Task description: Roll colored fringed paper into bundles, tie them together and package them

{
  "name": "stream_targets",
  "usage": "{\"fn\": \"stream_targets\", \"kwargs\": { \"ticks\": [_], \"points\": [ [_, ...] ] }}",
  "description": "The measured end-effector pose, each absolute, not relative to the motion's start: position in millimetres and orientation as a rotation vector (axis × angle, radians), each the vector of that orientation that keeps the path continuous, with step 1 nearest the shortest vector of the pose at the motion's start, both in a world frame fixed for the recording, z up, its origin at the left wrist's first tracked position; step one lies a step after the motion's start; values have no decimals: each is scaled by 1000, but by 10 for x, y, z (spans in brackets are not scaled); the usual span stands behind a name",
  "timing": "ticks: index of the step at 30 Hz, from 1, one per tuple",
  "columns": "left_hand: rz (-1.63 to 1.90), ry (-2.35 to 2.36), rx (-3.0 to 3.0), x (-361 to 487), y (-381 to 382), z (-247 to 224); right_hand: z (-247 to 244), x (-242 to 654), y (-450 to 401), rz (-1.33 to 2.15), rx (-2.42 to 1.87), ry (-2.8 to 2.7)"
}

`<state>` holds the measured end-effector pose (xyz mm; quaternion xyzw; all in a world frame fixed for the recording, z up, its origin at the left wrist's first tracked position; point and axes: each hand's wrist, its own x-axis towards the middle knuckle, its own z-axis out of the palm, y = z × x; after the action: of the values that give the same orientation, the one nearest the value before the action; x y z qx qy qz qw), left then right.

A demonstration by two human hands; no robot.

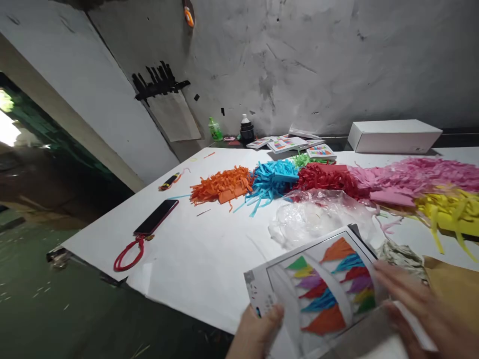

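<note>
A flat white package (277, 289) printed with colourful pennants is tilted up at the table's front edge. My left hand (258, 326) grips its lower left side, the thumb on the printed face. My right hand (422, 309), blurred, lies against its right side with the fingers extended. A greyish, shiny piece (368, 336) covers the package's lower part; its exact nature is unclear. Just behind the package lies a crumpled clear plastic bag (310, 217), with a bundle of greyish cord (400, 257) near my right fingers.
Across the white table (209, 249) run orange (222, 185), blue (273, 179), red (325, 178), pink (419, 177) and yellow (452, 214) fringed paper bundles. A phone (156, 217) with a red strap lies left. Behind are printed packages (286, 144) and a white box (392, 137).
</note>
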<state>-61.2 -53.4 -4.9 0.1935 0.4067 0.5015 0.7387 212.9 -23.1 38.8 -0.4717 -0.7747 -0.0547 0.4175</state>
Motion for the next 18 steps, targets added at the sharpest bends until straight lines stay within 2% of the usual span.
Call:
{"fn": "stream_targets", "kwargs": {
  "ticks": [3, 5, 9, 13, 18],
  "points": [
    [1118, 926, 552, -307, -639, -225, 163, 1680, -310, -242, -1178, -2244],
    [1209, 987, 687, -304, -664, -219, -73, 1501, -289, -288, -1414, -2226],
    [1386, 1356, 1017, -575, -524, 2, -368, 1534, -256, -81, -1554, -2371],
    [1098, 1310, 1635, -558, -287, 25, -239, 1602, -263, 129, -1590, -2425],
    [663, 1090, 2433, -207, -122, -317, -134, 1773, -351, 144, -1396, -2319]
  ]
}}
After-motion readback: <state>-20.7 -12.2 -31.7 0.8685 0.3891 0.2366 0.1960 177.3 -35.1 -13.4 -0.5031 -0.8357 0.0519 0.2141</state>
